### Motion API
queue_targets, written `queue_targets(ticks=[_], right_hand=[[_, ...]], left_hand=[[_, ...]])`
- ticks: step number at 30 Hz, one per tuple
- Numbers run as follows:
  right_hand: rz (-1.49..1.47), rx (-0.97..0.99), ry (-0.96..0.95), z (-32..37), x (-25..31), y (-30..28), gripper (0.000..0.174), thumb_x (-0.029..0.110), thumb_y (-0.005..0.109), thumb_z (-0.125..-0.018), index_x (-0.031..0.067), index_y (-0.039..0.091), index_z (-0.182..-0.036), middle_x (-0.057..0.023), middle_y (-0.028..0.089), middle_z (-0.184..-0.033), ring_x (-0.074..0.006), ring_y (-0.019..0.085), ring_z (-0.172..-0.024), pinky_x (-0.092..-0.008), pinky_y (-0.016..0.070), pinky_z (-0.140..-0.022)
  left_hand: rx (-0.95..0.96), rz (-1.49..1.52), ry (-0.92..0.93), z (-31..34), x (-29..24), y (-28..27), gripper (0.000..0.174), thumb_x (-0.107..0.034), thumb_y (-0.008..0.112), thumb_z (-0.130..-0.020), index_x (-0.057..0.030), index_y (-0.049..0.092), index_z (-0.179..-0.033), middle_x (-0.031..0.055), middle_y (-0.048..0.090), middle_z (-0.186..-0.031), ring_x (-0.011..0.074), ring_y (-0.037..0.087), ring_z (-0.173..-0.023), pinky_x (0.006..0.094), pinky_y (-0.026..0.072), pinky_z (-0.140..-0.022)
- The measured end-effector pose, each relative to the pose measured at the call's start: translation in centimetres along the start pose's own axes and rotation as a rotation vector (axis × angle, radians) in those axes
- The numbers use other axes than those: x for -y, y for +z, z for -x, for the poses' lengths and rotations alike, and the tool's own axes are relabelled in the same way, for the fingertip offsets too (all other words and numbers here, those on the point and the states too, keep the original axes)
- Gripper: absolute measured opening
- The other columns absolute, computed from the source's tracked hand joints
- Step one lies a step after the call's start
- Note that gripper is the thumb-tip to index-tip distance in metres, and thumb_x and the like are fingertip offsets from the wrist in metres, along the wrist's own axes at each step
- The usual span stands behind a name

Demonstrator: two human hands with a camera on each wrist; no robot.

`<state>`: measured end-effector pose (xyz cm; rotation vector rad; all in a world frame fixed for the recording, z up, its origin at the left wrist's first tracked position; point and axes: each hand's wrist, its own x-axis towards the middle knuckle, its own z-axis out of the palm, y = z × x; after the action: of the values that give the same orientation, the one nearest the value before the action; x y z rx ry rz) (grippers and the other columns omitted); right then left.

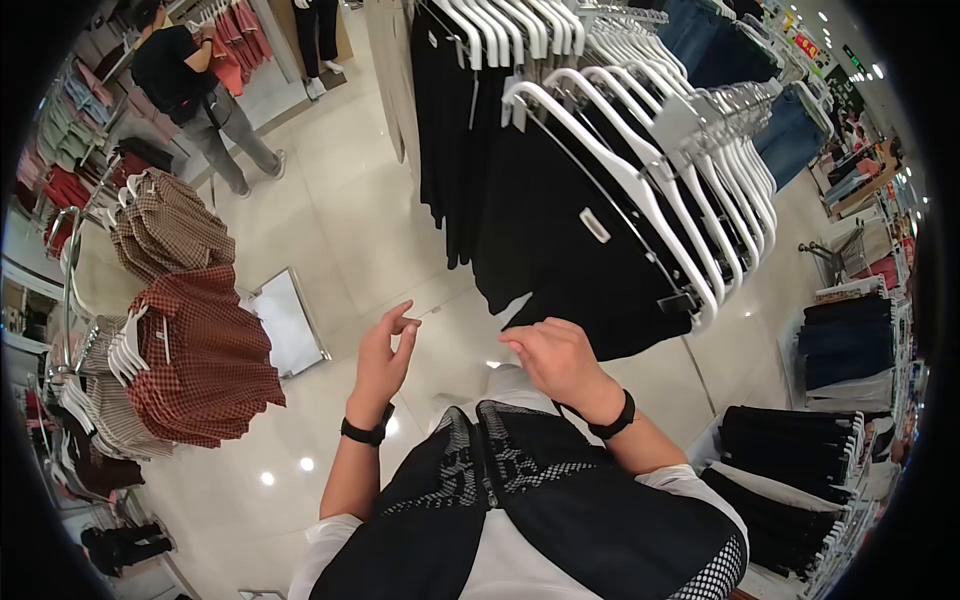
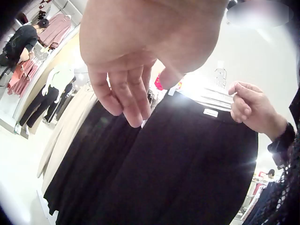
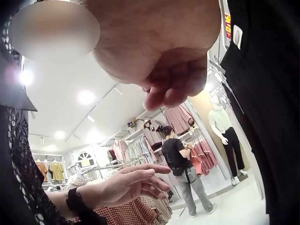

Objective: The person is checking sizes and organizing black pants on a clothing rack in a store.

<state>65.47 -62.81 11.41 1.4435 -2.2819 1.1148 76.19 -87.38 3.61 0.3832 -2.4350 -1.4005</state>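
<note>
My left hand (image 1: 383, 355) is raised in front of my body, its fingers extended and slightly bent, with nothing in them. To its right my right hand (image 1: 562, 368) is held up with the fingers curled in toward the palm; no object shows in it. Close beyond the right hand hangs a black garment (image 1: 560, 235) with a small white label (image 1: 595, 225) at its waist. White hangers (image 1: 640, 185) carry it and others behind it. In the left wrist view the black garment (image 2: 187, 159) fills the space behind the left fingers (image 2: 136, 101).
A rack of checked shirts (image 1: 205, 350) stands on the left, by a white board (image 1: 288, 320) near the floor. A person (image 1: 185, 85) stands farther back beside pink clothes (image 1: 235, 45). Folded dark trousers (image 1: 785, 450) hang in rows at the lower right.
</note>
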Motion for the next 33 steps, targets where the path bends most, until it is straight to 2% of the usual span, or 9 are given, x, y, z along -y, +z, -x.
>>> queue_targets(ticks=[4,8,13,16,20,23,26,28,33], right_hand=[[0.076,0.175,0.002,-2.4,-0.7,1.8,0.01,0.013,0.07,-0.087,0.0076,0.063,-0.083,-0.0057,0.056,-0.059,-0.0243,0.057,-0.054,-0.0348,0.0457,-0.055],[0.113,0.107,0.032,-6.6,-2.9,6.5,0.015,0.017,0.07,-0.088,0.0074,0.063,-0.079,-0.0074,0.057,-0.059,-0.0262,0.057,-0.053,-0.0356,0.0451,-0.054],[-0.002,-0.06,0.098,-13.7,-6.4,11.5,0.008,0.011,0.069,-0.088,0.006,0.064,-0.083,-0.0093,0.059,-0.061,-0.0288,0.059,-0.054,-0.0386,0.0465,-0.054],[0.074,0.057,0.057,-18.2,-10.2,12.5,0.006,0.005,0.067,-0.087,0.0053,0.066,-0.092,-0.0107,0.061,-0.063,-0.0289,0.06,-0.056,-0.0399,0.0483,-0.056],[0.018,-0.153,0.16,-26.3,-12.5,14.5,0.036,0.002,0.067,-0.087,0.0043,0.062,-0.122,-0.0102,0.063,-0.068,-0.0268,0.058,-0.055,-0.0354,0.0471,-0.054],[-0.096,-0.312,0.161,-29.7,-14.2,14.8,0.051,0.002,0.068,-0.085,0.0027,0.055,-0.134,-0.0081,0.064,-0.072,-0.0234,0.059,-0.057,-0.0323,0.0466,-0.054],[-0.043,-0.482,-0.026,-30.7,-15.9,13.4,0.045,0.0,0.065,-0.083,-0.0011,0.057,-0.126,-0.0089,0.065,-0.077,-0.0226,0.06,-0.065,-0.0334,0.0485,-0.06],[0.046,-0.646,-0.056,-30.2,-16.3,12.7,0.037,-0.001,0.062,-0.082,-0.0011,0.058,-0.119,-0.0105,0.065,-0.08,-0.0255,0.06,-0.073,-0.0378,0.0502,-0.072],[0.399,-0.806,0.126,-30.1,-17.7,11.7,0.052,0.006,0.066,-0.086,-0.0008,0.045,-0.133,-0.0158,0.046,-0.129,-0.0291,0.048,-0.111,-0.0388,0.0426,-0.094]], left_hand=[[-0.007,0.018,-0.022,-1.7,2.0,-2.9,0.03,-0.013,0.06,-0.096,-0.0029,0.062,-0.124,0.0123,0.074,-0.097,0.0238,0.07,-0.089,0.0338,0.0519,-0.079],[0.009,0.009,-0.065,-4.4,3.6,-5.5,0.024,-0.013,0.063,-0.094,-0.0016,0.067,-0.115,0.0135,0.074,-0.097,0.0233,0.07,-0.091,0.0333,0.052,-0.084],[0.071,-0.09,-0.147,-9.5,7.5,-8.8,0.021,-0.017,0.069,-0.091,-0.0051,0.072,-0.108,0.0118,0.071,-0.08,0.0193,0.061,-0.065,0.0316,0.049,-0.064],[0.154,-0.224,-0.189,-14.4,8.1,-11.2,0.018,-0.021,0.073,-0.089,-0.0058,0.074,-0.099,0.0106,0.062,-0.063,0.0176,0.049,-0.05,0.0309,0.0431,-0.053],[0.083,-0.177,-0.078,-21.3,10.0,-12.2,0.02,-0.024,0.073,-0.09,-0.0044,0.075,-0.085,0.0098,0.049,-0.051,0.0169,0.047,-0.043,0.0305,0.0414,-0.049],[0.1,-0.073,-0.127,-26.1,11.6,-12.5,0.02,-0.02,0.07,-0.092,-0.0053,0.072,-0.106,0.0077,0.051,-0.052,0.0158,0.054,-0.046,0.0318,0.0429,-0.05],[-0.025,0.003,-0.259,-30.3,10.9,-11.7,0.046,-0.014,0.07,-0.091,-0.0047,0.055,-0.134,0.0099,0.066,-0.075,0.0179,0.065,-0.064,0.0331,0.0503,-0.063],[-0.013,-0.021,0.006,-33.4,12.1,-11.1,0.063,-0.011,0.07,-0.09,-0.0042,0.041,-0.145,0.0112,0.067,-0.093,0.0202,0.066,-0.08,0.0338,0.0519,-0.075],[0.195,0.073,0.132,-41.7,12.2,-10.1,0.075,-0.01,0.074,-0.086,-0.0026,0.034,-0.15,0.0127,0.064,-0.117,0.0248,0.064,-0.104,0.0359,0.0502,-0.093]])
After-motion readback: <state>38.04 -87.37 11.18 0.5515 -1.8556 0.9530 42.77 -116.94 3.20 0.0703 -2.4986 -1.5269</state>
